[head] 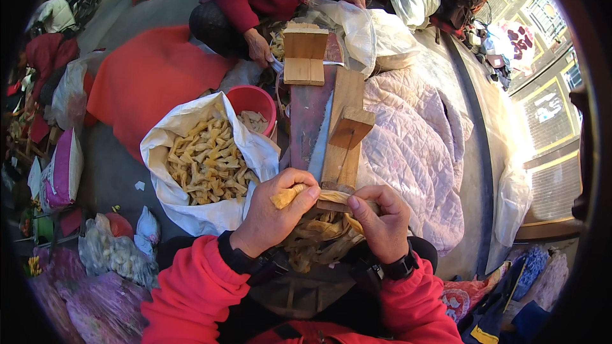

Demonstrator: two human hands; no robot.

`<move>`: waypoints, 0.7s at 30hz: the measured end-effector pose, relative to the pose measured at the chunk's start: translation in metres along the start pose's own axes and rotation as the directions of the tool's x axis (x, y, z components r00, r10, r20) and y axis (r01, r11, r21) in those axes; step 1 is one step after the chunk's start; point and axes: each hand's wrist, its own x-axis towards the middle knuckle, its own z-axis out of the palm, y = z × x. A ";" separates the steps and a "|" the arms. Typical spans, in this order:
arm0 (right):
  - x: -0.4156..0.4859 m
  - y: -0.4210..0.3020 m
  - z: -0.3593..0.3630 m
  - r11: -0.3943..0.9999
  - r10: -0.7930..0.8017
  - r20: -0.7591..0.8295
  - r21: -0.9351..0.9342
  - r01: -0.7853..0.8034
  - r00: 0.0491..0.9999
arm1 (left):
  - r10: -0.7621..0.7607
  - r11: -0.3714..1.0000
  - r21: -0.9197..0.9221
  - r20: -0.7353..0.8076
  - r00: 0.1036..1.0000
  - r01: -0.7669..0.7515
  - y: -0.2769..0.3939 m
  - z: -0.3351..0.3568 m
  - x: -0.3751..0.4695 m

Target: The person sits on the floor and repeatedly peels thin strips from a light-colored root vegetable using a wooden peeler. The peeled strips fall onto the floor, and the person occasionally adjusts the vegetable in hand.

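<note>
A yellowish dried strip (333, 196) is stretched between my two hands, over the near end of a wooden block frame (340, 162). My left hand (282, 205) pinches its bunched left end between thumb and fingers. Thumb and forefinger of my right hand (382, 222) grip the other end. Below them, a pile of similar long strips (320, 241) lies near my lap, partly hidden by my hands. On the left, a white woven sack (160, 177) holds many short knotted yellowish pieces (205, 157).
A red bucket (267, 98) with pale pieces stands behind the sack. A dark red bench (306, 119) carries another wooden block (304, 52). A person (272, 0) sits opposite, hands near a clear plastic bag (354, 28). A quilted cloth (411, 148) lies right, a red cloth (148, 76) left.
</note>
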 end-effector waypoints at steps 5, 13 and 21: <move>0.030 0.017 0.002 0.863 -0.201 -0.171 -0.496 0.093 0.965 | 0.206 0.939 0.304 -0.130 0.970 -0.159 -0.022 0.014 0.031; 0.012 0.016 -0.003 0.895 -0.280 -0.126 -0.391 0.212 0.952 | 0.370 0.857 0.428 -0.122 0.921 -0.288 -0.016 0.002 0.007; -0.008 0.004 0.016 0.778 -0.540 0.466 -0.044 0.627 0.701 | -0.374 0.927 0.035 0.171 0.912 0.374 0.008 0.019 -0.036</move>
